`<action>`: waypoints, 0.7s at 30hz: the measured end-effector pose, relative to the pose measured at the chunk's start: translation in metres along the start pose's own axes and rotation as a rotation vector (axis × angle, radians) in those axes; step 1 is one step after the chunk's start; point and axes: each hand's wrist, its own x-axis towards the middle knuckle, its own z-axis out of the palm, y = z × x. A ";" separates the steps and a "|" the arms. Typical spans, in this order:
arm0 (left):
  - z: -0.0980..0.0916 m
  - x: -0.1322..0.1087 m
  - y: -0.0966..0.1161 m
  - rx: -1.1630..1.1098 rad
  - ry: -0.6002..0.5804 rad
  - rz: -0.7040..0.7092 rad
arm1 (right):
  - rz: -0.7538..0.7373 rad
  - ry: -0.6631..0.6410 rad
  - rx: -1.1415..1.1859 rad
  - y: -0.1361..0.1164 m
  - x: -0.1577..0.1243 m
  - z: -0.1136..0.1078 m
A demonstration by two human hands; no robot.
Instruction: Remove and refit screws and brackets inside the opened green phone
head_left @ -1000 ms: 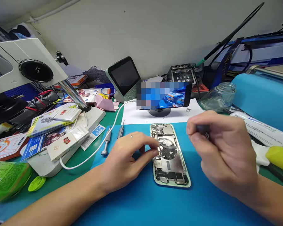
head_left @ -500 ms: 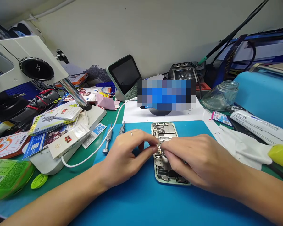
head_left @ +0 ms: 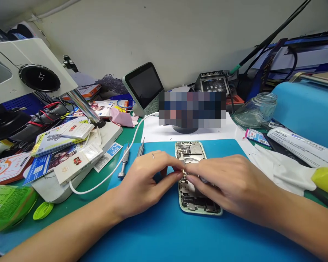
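Observation:
An opened phone [head_left: 191,206] with a pale green frame and bare inner parts lies on the blue mat [head_left: 164,236]. Over its left edge, my left hand [head_left: 149,178] has thumb and forefinger pinched close together; whatever is between them is too small to name. From the right, my right hand [head_left: 229,182] reaches over the phone's middle, its fingertips nearly meeting those of the left. Its fingers are closed too, and what they grip is hidden. Both hands cover the centre of the phone.
Two screwdrivers [head_left: 123,162] lie left of the phone, beside a white cable [head_left: 114,168]. A microscope stand [head_left: 84,105] and boxes fill the left. Behind are a tilted screen [head_left: 144,85] and a blurred-out device; at right, a glass jar [head_left: 258,109] and a white tube [head_left: 303,145].
My right hand's fingertips have shifted slightly left, its thumb now nearer the left hand's fingertips. The left hand has hardly moved. The blurred-out device has turned darker.

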 end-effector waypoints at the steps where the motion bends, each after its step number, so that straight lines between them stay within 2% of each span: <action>1: 0.000 0.000 0.000 -0.003 -0.005 0.001 | -0.006 -0.001 0.013 0.000 0.000 0.000; 8: -0.002 0.001 0.002 -0.015 -0.059 -0.009 | -0.033 -0.044 0.067 0.004 -0.002 0.000; 13: -0.006 0.003 0.004 0.037 -0.088 -0.129 | -0.071 -0.122 0.029 0.005 -0.004 -0.004; 18: -0.008 0.004 0.005 0.188 -0.247 -0.138 | -0.135 -0.231 -0.041 0.004 -0.006 -0.006; 21: -0.009 0.004 0.007 0.234 -0.315 -0.125 | -0.181 -0.249 -0.091 0.003 -0.007 -0.008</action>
